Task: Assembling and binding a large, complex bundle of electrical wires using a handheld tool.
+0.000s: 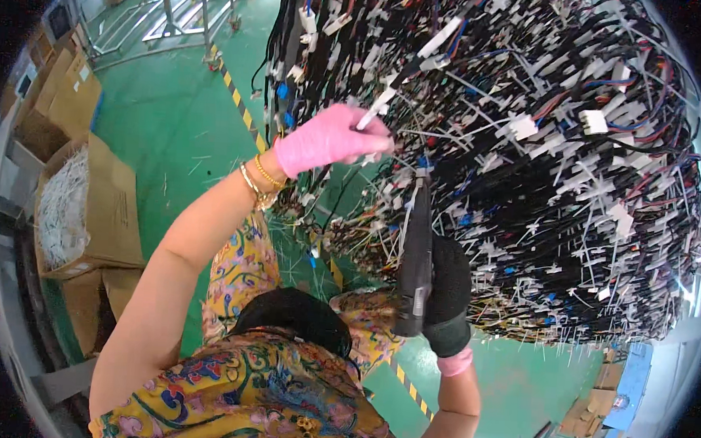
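Observation:
My left hand (331, 140), in a pink glove, is closed around a wire harness (378, 107) with a white wrapped section that slants up to the right. Its fingertips pinch close to the nose of a black cable tie gun (417, 250). My right hand (448, 284), wearing a dark glove over a pink one, grips that gun with its nose pointing up at the harness. Beyond both hands hangs a dense mass of black wire harnesses (518, 204) with white connectors, blue plugs and many pale cable tie tails.
To the left stands an open cardboard box (114, 199) full of white strips, near another carton (71, 97). A metal frame (171, 19) is at the far left. Yellow-black tape (241, 106) crosses the green floor (157, 129). Cardboard pieces (586, 414) lie at lower right.

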`<state>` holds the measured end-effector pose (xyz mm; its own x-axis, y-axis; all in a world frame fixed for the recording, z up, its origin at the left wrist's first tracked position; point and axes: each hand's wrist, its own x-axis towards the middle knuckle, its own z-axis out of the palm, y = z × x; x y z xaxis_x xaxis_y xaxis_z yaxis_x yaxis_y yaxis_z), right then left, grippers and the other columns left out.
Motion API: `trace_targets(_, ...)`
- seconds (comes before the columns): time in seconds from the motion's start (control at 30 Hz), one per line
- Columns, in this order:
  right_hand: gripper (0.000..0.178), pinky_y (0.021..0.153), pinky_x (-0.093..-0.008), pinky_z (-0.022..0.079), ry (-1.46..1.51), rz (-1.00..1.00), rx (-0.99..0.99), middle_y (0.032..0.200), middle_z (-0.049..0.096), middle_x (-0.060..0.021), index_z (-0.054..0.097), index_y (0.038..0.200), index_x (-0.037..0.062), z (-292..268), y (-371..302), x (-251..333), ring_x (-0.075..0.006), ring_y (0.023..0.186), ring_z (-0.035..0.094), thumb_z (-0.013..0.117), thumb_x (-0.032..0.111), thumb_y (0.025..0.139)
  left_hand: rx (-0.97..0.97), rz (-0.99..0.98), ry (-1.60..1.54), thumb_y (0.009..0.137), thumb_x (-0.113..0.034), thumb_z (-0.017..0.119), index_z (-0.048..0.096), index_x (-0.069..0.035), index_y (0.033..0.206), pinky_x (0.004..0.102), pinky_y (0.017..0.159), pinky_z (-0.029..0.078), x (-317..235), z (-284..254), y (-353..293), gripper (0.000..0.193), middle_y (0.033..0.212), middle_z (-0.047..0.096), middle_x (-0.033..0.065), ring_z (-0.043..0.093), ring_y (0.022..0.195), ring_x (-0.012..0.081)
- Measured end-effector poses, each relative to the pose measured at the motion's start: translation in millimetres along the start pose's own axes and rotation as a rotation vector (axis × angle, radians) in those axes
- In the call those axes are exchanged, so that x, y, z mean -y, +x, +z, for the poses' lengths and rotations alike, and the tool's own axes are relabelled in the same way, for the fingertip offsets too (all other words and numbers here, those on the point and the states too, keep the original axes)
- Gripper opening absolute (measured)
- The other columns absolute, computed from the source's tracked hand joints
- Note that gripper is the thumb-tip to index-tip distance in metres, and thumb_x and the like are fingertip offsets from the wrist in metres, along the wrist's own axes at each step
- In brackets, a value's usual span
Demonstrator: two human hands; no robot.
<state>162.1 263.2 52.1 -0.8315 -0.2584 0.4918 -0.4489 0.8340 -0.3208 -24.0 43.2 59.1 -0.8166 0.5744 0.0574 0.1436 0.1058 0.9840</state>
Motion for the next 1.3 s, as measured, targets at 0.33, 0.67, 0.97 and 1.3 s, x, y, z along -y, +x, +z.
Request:
trace_targets(0.33, 0.047, 0.07, -0.0437, 0.043, -0.303, 0.006, -0.102, 0.088, 0.059, -0.0155, 0.058, 0.105, 0.0022, 16.8, 21.6, 16.1, -0.0364, 0.082, 0.056, 0.068, 0.023, 0.063, 0.089, 0.172, 0.161, 0.079, -0.032, 0.075, 0.065, -0.003, 0.082, 0.025, 0.066, 0.044, 13.3, 18.2, 0.8, 0.03, 0.071, 0.059, -0.0024, 0.052, 0.071, 0.007)
trace_targets(0.67, 0.053, 0.086, -0.0355, 0.051, 0.28, 0.415, -0.316, 0.123, 0.059, -0.0127, 0.05, 0.131, 0.0082, 42.8, -52.4, -16.7, -0.0269, 0.107, 0.06, 0.065, 0.009, 0.08, 0.143, 0.161, -0.095, 0.09, -0.04, 0.063, 0.062, -0.004, 0.118, 0.0254, 0.081, 0.045, 111.0, -8.3, -14.4, 0.046, 0.096, 0.063, 0.0002, 0.054, 0.089, 0.0077)
trace_targets(0.97, 0.061, 0.076, -0.03, 0.048, 0.331, 0.505, -0.032, 0.097, 0.058, -0.0094, 0.05, 0.132, 0.0064, 72.2, -96.3, -16.9, -0.0198, 0.084, 0.056, 0.069, 0.011, 0.075, -0.187, 0.148, 0.214, 0.075, -0.013, 0.074, 0.064, -0.004, 0.1, 0.0337, 0.101, 0.041, 211.0, 17.0, -54.9, 0.028, 0.132, 0.049, 0.012, 0.048, 0.121, 0.0256)
trace_targets(1.3, 0.051, 0.073, -0.0305, 0.047, 0.531, 0.593, -0.1, 0.102, 0.06, -0.0065, 0.053, 0.129, 0.0045, 97.8, -102.4, -1.2, -0.0174, 0.083, 0.055, 0.063, 0.005, 0.078, -0.95, 0.136, 0.127, 0.083, -0.003, 0.066, 0.061, -0.006, 0.12, 0.0291, 0.091, 0.046, 210.2, 48.5, -69.4, 0.037, 0.128, 0.055, 0.0164, 0.059, 0.111, 0.0245)
